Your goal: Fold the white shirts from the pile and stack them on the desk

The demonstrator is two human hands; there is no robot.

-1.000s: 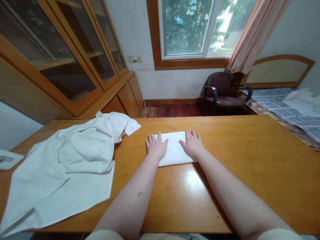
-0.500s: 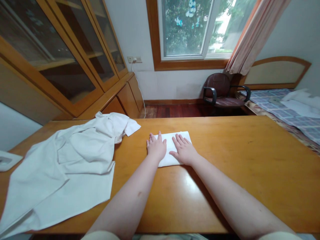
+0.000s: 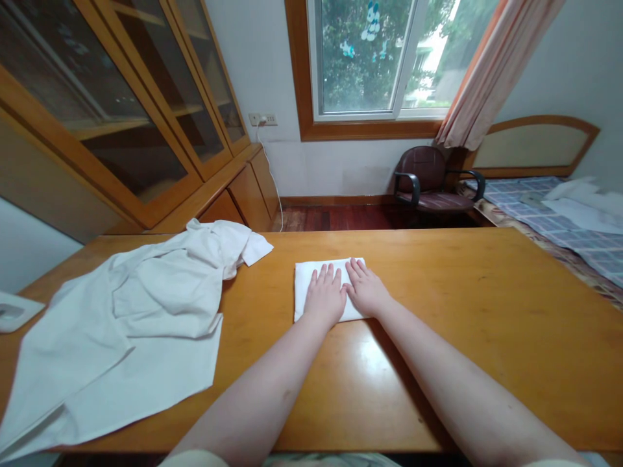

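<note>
A folded white cloth (image 3: 302, 285) lies flat on the wooden table as a neat rectangle. Over its middle my left hand (image 3: 326, 297) rests palm down, fingers stretched out. My right hand (image 3: 367, 290) lies flat on the cloth's right side, partly covering its right edge. The two hands touch or nearly touch at the thumbs. Left of them, a large crumpled white cloth (image 3: 160, 298) spreads over the table, with one side reaching the near edge.
The wooden table (image 3: 462, 337) fills the foreground. At the far left edge sits a white object (image 3: 17, 312), partly cut off. Beyond the table stand a glass-door cabinet (image 3: 195, 185), a brown armchair (image 3: 426, 178) and a bed (image 3: 549, 201). A white cord (image 3: 272, 172) hangs from a wall socket.
My left hand has slid right from the folded cloth's left edge to its middle, uncovering the left part. My right hand has moved slightly right, with its fingers now closer together.
</note>
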